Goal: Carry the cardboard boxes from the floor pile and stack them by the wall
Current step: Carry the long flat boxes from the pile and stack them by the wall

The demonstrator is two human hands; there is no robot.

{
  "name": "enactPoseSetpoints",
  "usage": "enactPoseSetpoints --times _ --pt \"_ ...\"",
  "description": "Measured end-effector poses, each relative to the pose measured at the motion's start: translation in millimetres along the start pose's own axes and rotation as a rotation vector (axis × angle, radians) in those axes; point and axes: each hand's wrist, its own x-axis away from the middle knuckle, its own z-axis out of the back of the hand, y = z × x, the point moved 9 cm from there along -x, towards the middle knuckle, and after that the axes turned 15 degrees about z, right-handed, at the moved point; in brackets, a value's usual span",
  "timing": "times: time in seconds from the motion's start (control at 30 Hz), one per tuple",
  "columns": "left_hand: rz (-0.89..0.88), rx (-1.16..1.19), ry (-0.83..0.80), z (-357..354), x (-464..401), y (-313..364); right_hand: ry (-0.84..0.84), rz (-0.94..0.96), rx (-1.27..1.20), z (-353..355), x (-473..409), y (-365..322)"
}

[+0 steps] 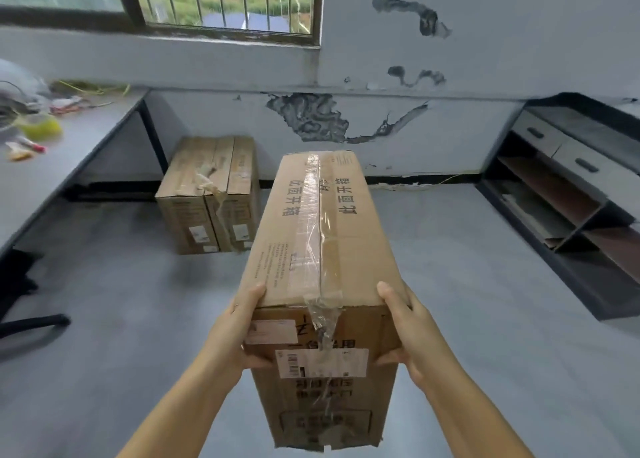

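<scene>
A long, narrow cardboard box (318, 243) with clear tape along its top seam and white labels on its near end hangs in the air in front of me. My left hand (239, 326) grips its near left corner, thumb on the near face. My right hand (403, 329) grips the near right corner the same way. Ahead, against the peeling wall (415, 128), three slim cardboard boxes (211, 194) stand side by side on the grey floor.
A grey desk (69, 153) with clutter runs along the left, a black chair base (31, 319) beneath it. A low cabinet with drawers and shelves (568, 194) stands at the right. A barred window (221, 4) is above.
</scene>
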Motion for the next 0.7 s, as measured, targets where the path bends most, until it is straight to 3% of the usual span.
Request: enactPoseSetpoints --times 0.23,0.5,0.7 --pt "0.036 0.093 0.040 22.7 -87.5 83.2 -0.093 -0.036 0.030 -81.7 -123.8 -16.2" --pt "0.022 0.059 0.030 45.8 -207.4 231.6 -0.042 -0.089 0.011 -183.2 -273.4 -35.1" --pt "0.039 0.020 -0.008 36.1 -279.5 319.7 -0.017 -0.129 0.010 -219.6 -371.9 -46.4"
